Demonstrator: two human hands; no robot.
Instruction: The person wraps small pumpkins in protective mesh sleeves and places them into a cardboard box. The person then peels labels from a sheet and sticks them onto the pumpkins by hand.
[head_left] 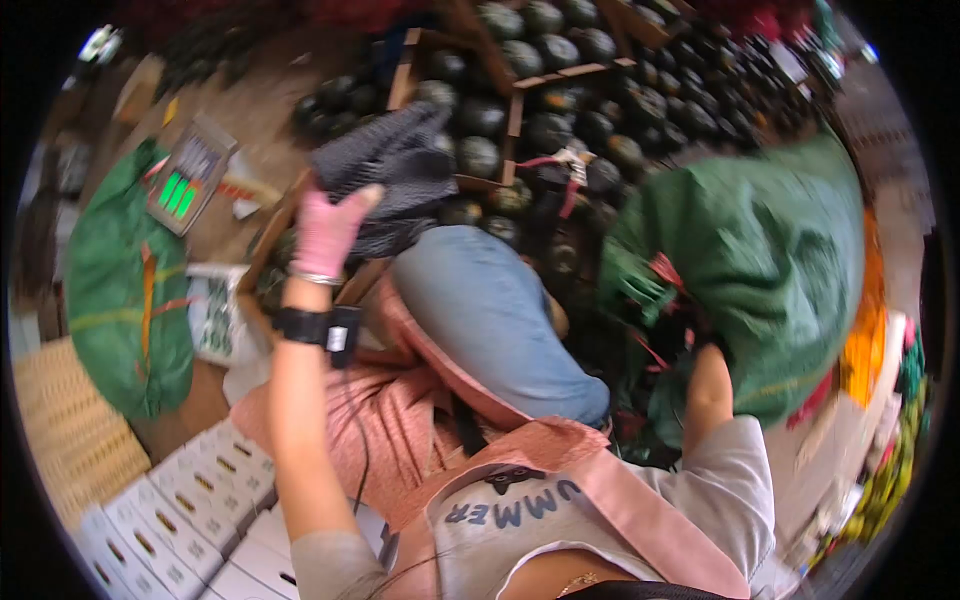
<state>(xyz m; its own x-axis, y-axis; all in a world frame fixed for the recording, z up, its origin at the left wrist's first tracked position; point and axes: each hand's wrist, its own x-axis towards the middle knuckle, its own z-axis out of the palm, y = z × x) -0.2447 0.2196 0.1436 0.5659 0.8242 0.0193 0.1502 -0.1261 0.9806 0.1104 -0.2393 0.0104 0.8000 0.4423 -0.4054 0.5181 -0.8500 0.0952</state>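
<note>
My left hand [330, 230], in a pink glove with the thumb tip bare, grips a black textured sheet [390, 165] by its near edge. The sheet hangs over a wooden crate beside my raised knee. My right forearm reaches into the mouth of a large green woven sack [750, 260] on my right. That hand is hidden in the dark opening, so its fingers do not show. Red ties [664, 268] hang at the sack's mouth. Several dark green round squashes [480, 118] sit in wooden crates just ahead.
A lit digital scale [190, 175] stands at left beside a second green sack [130, 290]. White cartons [185, 500] are stacked at lower left. More loose squashes [690, 95] spread across the back right. Orange material [865, 310] lies past the large sack.
</note>
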